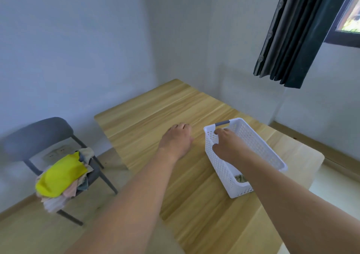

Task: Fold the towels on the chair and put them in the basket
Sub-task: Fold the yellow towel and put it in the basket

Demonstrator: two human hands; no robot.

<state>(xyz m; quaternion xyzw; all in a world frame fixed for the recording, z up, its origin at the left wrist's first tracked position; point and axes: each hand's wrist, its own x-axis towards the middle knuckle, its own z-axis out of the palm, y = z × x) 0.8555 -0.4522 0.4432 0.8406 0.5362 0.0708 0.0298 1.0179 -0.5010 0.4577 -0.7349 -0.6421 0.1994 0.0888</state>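
Towels (62, 177) sit in a loose, unfolded heap on the seat of a grey chair (39, 134), lower left of my view; a bright yellow one lies on top, w/ beige, pale pink and grey-blue pieces under it, some spilling over the seat's front edge. The chair stands on the floor just left of the wooden surface (155, 105), not touching it as far as I can tell.

The white perforated basket (218, 168) stands upright on the surface, right of centre, w/ a grey handle at its far end. Something small and greenish lies at the bottom near end; too partly hidden to identify.

My right hand (228, 144) reaches over the basket's left rim, fingers curled near the far end by the handle; I can't tell whether they grip the rim or only rest there. My left hand (178, 140) lies palm down on the bare surface just left of the basket, fingers bent at the tips, holding nothing.

Beyond: pale walls, a dark curtain (296, 33) and a window (350, 14) at upper right.
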